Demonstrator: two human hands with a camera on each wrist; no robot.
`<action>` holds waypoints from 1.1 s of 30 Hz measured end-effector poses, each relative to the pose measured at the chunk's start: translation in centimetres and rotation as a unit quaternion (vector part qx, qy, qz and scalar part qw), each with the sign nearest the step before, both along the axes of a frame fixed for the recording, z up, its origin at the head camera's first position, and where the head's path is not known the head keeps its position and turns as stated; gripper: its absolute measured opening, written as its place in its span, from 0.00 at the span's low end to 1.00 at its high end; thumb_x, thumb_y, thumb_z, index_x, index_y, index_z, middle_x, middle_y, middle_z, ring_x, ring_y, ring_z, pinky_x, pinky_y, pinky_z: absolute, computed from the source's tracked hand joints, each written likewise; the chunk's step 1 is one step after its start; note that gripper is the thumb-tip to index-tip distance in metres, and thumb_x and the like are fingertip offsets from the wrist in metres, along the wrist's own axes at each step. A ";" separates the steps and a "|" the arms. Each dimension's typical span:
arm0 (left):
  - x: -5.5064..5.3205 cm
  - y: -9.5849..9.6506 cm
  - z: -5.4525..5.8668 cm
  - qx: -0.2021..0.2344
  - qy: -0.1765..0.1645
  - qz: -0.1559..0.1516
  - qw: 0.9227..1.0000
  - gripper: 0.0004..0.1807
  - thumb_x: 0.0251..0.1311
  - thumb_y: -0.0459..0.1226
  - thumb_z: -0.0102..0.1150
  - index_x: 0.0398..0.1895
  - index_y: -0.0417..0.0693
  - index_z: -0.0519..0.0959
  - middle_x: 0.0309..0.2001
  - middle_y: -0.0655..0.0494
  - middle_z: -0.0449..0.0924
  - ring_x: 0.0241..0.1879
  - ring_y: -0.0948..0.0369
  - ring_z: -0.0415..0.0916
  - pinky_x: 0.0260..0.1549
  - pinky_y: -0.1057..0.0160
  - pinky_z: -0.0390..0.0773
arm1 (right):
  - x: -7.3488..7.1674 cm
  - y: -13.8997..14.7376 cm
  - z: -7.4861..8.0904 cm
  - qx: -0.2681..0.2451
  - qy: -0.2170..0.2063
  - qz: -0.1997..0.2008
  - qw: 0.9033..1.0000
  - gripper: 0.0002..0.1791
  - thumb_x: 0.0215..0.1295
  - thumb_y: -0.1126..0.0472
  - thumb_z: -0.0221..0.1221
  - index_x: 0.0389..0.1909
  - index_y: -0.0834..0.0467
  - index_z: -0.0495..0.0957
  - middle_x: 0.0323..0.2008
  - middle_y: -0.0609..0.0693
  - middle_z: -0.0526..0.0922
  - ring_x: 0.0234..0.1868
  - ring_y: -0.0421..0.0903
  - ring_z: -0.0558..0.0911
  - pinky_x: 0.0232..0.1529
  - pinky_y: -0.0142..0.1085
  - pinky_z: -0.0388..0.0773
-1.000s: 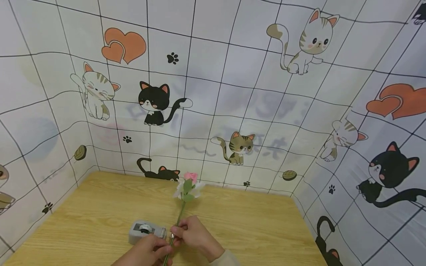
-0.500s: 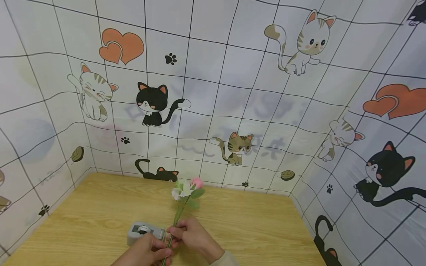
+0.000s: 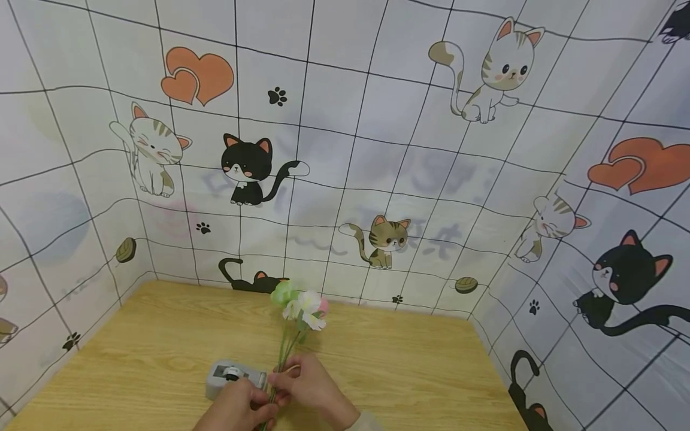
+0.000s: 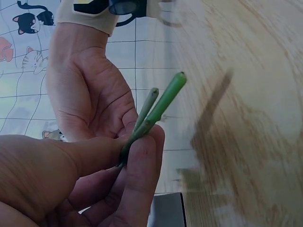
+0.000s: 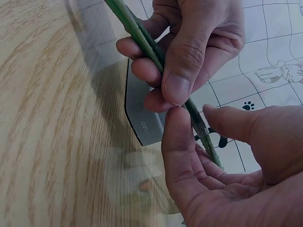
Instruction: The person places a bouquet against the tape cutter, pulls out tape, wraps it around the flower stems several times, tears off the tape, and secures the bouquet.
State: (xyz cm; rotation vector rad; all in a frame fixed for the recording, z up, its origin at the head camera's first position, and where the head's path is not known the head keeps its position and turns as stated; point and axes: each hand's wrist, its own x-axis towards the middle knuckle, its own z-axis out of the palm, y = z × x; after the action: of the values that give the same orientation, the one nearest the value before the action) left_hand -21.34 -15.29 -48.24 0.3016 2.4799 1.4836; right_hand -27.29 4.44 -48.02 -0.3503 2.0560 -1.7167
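Cat-print sheeting backs the bench; your left hand pinches flower stems, your half-closed right hand rings them; a slack pinch could splay them.

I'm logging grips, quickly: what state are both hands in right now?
Left hand: closed, pinching the flower stems.
Right hand: curled loosely round the flower stems; how firmly cannot be told.

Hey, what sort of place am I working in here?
Probably an indoor craft corner: there's a wood-grain table with cat-print wall covering behind and on both sides, plus a tape dispenser near some flowers.
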 end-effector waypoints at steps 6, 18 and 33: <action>0.0 0.0 -0.3 -0.011 0.024 0.005 1.000 0.14 0.75 0.34 0.76 0.26 0.47 0.94 0.18 0.66 0.79 0.20 0.67 0.66 0.21 0.72 0.61 | -0.1 -0.1 -0.1 -0.019 -0.002 0.007 1.000 0.07 0.79 0.70 0.73 0.51 0.65 0.86 0.30 0.54 0.93 0.25 0.40 0.88 0.31 0.29 0.88; -0.4 -1.1 -1.2 0.015 0.007 -0.045 0.999 0.16 0.84 0.41 0.70 0.35 0.44 0.94 0.22 0.66 0.80 0.22 0.70 0.70 0.23 0.70 0.69 | -0.5 0.2 -0.7 -0.047 0.010 0.026 0.999 0.10 0.79 0.74 0.70 0.56 0.71 0.85 0.35 0.59 0.95 0.26 0.40 0.88 0.31 0.27 0.87; 0.4 -0.6 -0.1 0.022 0.002 0.000 1.000 0.13 0.77 0.35 0.76 0.29 0.45 0.94 0.23 0.57 0.90 0.20 0.68 0.73 0.21 0.71 0.69 | 0.1 -0.2 -0.5 -0.020 0.008 -0.014 1.000 0.13 0.80 0.65 0.73 0.57 0.67 0.85 0.32 0.56 0.94 0.24 0.39 0.88 0.33 0.33 0.90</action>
State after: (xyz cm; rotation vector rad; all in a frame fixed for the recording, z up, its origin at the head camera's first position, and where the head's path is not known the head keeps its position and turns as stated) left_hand -20.96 -15.86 -48.32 0.3132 2.4525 1.5412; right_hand -27.19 4.27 -48.49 -0.3507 2.0478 -1.7795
